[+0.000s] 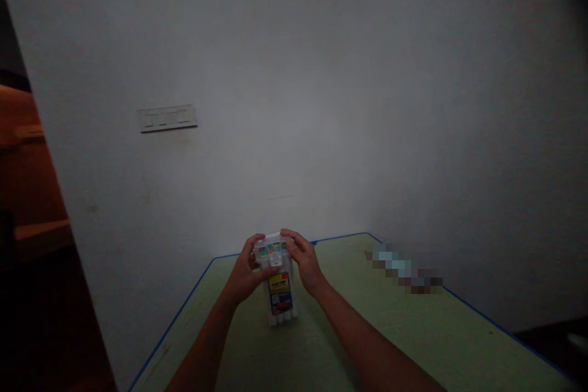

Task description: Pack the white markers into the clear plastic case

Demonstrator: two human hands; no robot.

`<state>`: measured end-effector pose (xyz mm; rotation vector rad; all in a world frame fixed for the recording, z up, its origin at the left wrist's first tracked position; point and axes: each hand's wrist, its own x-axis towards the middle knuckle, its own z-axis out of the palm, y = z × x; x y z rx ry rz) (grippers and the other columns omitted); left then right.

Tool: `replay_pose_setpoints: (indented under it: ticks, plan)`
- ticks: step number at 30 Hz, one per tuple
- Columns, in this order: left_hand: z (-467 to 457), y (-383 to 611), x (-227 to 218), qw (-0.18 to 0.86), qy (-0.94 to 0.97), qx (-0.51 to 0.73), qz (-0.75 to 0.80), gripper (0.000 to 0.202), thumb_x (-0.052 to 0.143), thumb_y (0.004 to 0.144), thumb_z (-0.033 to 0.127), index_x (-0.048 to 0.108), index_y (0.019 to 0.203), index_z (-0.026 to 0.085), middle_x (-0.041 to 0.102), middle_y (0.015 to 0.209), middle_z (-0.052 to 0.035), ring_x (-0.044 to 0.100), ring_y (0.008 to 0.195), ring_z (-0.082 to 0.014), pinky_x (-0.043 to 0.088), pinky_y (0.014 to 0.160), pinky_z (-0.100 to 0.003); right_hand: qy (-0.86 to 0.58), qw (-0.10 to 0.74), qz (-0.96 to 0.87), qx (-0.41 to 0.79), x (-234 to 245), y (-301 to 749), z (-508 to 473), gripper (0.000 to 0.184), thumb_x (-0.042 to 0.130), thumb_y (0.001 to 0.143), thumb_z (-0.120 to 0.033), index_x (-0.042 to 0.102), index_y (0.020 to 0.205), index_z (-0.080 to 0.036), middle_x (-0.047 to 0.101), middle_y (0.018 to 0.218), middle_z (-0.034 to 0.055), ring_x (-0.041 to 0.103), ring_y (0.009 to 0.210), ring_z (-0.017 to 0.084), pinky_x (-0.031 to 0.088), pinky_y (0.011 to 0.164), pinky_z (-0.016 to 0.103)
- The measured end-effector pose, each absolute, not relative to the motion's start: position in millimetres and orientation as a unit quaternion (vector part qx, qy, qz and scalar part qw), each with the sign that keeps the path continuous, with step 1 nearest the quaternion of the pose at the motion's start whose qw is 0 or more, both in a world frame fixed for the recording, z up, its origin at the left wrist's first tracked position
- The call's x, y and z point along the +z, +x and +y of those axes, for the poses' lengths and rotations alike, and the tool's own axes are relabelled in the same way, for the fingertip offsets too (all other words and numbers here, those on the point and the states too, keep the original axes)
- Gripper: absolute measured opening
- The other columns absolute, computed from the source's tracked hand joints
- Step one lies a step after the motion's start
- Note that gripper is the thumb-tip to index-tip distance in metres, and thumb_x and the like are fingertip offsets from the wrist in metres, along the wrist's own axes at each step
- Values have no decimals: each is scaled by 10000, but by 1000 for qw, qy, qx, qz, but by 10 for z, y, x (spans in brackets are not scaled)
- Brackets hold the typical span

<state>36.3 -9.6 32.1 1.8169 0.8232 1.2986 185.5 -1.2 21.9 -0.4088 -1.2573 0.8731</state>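
"Where does the head camera look from?"
"Above the near side of the green tabletop, facing forward and somewhat down, toward the pale wall beyond the tabletop's far edge."
"How near is it?"
"Within arm's reach of the left hand and right hand gripping a clear plastic marker case at the tabletop."
"And the framing?"
"Wide: wall mostly, with the tabletop low and its near edge cut off."
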Motion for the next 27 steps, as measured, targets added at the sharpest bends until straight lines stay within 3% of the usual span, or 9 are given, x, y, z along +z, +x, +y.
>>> replay_pose_setpoints:
  ticks: [8, 13, 17, 22, 27]
  plan:
    - [-137, 316, 409, 449, 685, 489, 299, 642, 668, 614, 200, 342, 1167, 221, 537, 1061, -77, 559, 903, -207, 461, 757, -306, -183, 707, -577, 367, 193, 1861, 10, 314, 534, 719, -417, 591, 911, -175, 573, 930, 46, 517, 820, 180, 419, 719, 286]
    - [-124, 333, 437, 424, 678, 505, 326, 650, 688, 593, 257, 365, 1154, 190, 557, 993, -74, 571, 853, -207, 468, 721, -307, -179, 711, -585, 347, 174, 1839, 50, 297, 513, 739, -405, 585, 920, -181, 558, 981, 49, 502, 893, 183, 404, 792, 298]
    - [-128, 391, 436, 386, 679, 519, 347, 631, 723, 539, 277, 385, 1067, 200, 572, 864, -21, 586, 733, -181, 488, 632, -287, -187, 708, -601, 321, 176, 1824, 46, 271, 502, 752, -377, 586, 929, -190, 551, 1009, 51, 488, 946, 183, 400, 815, 298]
    - [-156, 462, 436, 333, 671, 554, 363, 481, 655, 623, 347, 411, 1007, 190, 546, 769, 7, 561, 627, -137, 475, 544, -231, -174, 708, -615, 300, 198, 1827, -5, 241, 515, 747, -343, 600, 908, -186, 530, 1058, 60, 471, 1003, 178, 386, 849, 293]
    - [-136, 458, 423, 339, 659, 563, 366, 487, 670, 608, 337, 424, 1007, 206, 559, 763, 20, 557, 629, -129, 469, 553, -218, -171, 706, -616, 307, 216, 1830, -35, 236, 532, 743, -329, 609, 911, -181, 516, 1082, 66, 456, 1033, 177, 382, 857, 289]
